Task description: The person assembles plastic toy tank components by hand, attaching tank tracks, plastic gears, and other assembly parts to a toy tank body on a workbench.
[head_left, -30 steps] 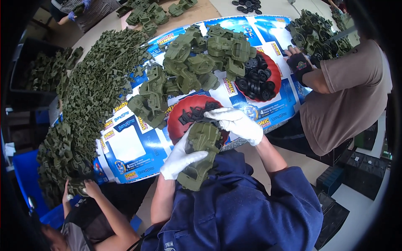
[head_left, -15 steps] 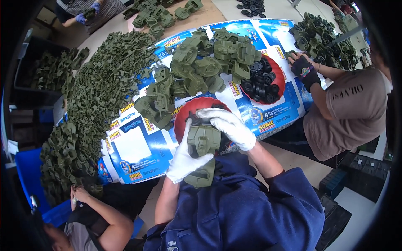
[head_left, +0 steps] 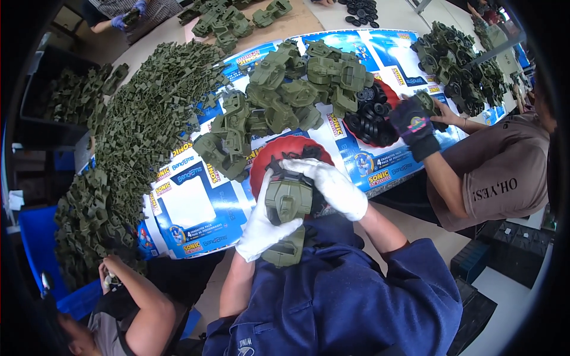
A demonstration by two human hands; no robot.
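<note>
A dark-green plastic toy vehicle body [head_left: 289, 200] is held over my lap, close to the table's front edge. My white-gloved left hand [head_left: 265, 230] grips it from the left side, with the thumb across its lower part. At its far end my right hand [head_left: 333, 188], also in a white glove, curls its fingers over a dark part whose shape is mostly hidden. Below the left thumb another green section [head_left: 284, 249] shows; whether it is the same piece I cannot tell. Just beyond my fingers stands a red scalloped bowl [head_left: 284, 146] with black parts in it.
Green vehicle bodies [head_left: 279, 107] are piled ahead. Small green parts [head_left: 154, 101] form a large heap at left. A second red bowl [head_left: 389, 95] holds black wheels [head_left: 371, 121]. At right, a co-worker's dark-gloved hand [head_left: 415, 121] works close by; another person sits at lower left.
My right hand has shifted slightly down and right, uncovering more of the red bowl. The co-worker's gloved hand at right has moved toward the wheel bowl, with a green vehicle body now held there.
</note>
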